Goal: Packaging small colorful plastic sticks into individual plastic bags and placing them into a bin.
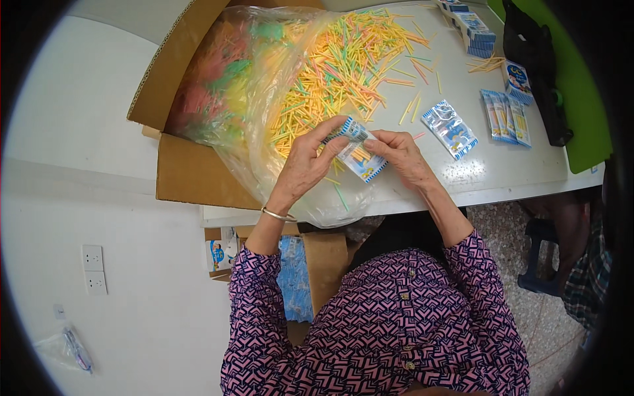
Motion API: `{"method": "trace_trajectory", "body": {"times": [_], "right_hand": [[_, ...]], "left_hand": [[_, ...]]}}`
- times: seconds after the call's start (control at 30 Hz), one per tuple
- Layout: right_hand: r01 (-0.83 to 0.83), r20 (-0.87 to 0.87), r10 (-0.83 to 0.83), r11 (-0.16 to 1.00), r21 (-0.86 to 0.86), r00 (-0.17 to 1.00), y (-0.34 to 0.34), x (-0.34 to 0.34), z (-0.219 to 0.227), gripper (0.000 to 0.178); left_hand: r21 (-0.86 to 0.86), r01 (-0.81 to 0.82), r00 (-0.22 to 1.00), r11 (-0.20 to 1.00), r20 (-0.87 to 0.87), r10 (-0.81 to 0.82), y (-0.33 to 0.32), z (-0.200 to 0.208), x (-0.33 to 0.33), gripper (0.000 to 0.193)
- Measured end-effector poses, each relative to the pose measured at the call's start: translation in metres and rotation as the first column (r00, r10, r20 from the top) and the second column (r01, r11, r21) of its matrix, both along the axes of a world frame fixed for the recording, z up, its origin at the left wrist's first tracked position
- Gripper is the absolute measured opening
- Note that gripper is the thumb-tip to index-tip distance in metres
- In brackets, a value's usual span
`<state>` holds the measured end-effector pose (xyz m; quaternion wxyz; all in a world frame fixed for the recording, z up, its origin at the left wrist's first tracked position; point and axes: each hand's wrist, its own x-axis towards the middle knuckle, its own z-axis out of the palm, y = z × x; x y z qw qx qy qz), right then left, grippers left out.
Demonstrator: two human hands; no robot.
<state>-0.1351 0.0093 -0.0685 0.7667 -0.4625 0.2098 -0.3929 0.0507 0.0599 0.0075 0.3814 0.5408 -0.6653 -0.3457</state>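
Between my two hands is a small clear plastic packet (pixel 362 163) with blue-and-white striped ends and several yellow-orange sticks showing inside. My left hand (pixel 308 156) pinches its upper left side, thumb in front. The fingers of my right hand (pixel 400 156) are closed on its upper right edge. Just beyond my hands lies a big heap of thin pastel sticks (pixel 337 59), yellow, orange, pink and green. A flat packet (pixel 450 129) with the same striped ends rests on the table to the right of my right hand.
A cardboard box (pixel 198 168) on its side holds a clear plastic bag (pixel 257 86) of coloured sticks. Filled packets (pixel 506 117) lie at the right, with stacked packets (pixel 477 33) behind. A black object (pixel 538 72) stands near the green edge. Below the table, a box (pixel 327 267) holds blue packaging.
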Motion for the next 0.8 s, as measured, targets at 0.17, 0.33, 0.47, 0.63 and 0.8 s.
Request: {"method": "trace_trajectory", "body": {"times": [0.17, 0.33, 0.47, 0.63, 0.8], "right_hand": [[-0.12, -0.008, 0.12, 0.993, 0.018, 0.993, 0.0, -0.003, 0.005, 0.031], [-0.185, -0.1, 0.186, 0.983, 0.013, 0.978, 0.0, -0.008, 0.013, 0.03], [-0.154, -0.069, 0.154, 0.988, 0.003, 0.986, 0.004, -0.008, 0.011, 0.03], [-0.191, -0.1, 0.187, 0.981, -0.022, 0.977, 0.002, -0.01, 0.009, 0.031], [-0.216, -0.106, 0.217, 0.976, 0.022, 0.97, -0.001, -0.016, 0.003, 0.032]], "left_hand": [[-0.088, 0.029, 0.991, 0.996, 0.136, -0.017, -0.001, 0.008, -0.005, 0.031], [-0.009, 0.036, 0.995, 0.999, -0.089, -0.036, -0.005, 0.004, -0.007, 0.038], [0.204, 0.034, 0.965, 0.978, -0.26, 0.021, -0.007, 0.005, -0.01, 0.037], [0.131, 0.028, 0.979, 0.991, -0.206, -0.001, -0.006, 0.003, -0.014, 0.04], [-0.097, 0.105, 0.94, 0.99, 0.334, -0.067, 0.001, 0.004, -0.014, 0.047]]}}
